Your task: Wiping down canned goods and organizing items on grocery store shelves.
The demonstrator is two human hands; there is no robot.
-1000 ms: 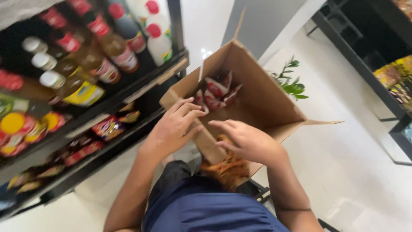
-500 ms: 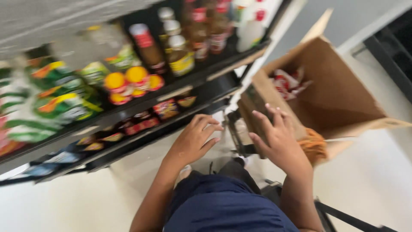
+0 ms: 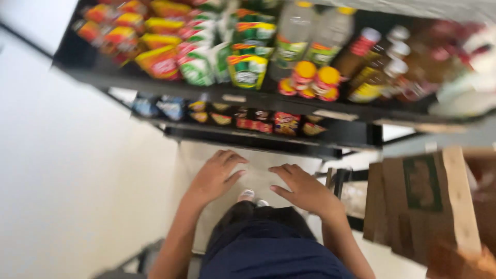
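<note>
Both my hands are empty, fingers spread and apart: my left hand (image 3: 214, 175) and my right hand (image 3: 305, 188) hover palm-down above my lap, in front of the low shelf (image 3: 248, 135) of small snack packets (image 3: 261, 121). The cardboard box (image 3: 423, 201) stands open just to my right. I judge I am between picks; next, a reach toward a packet, with fingers closing round it.
</note>
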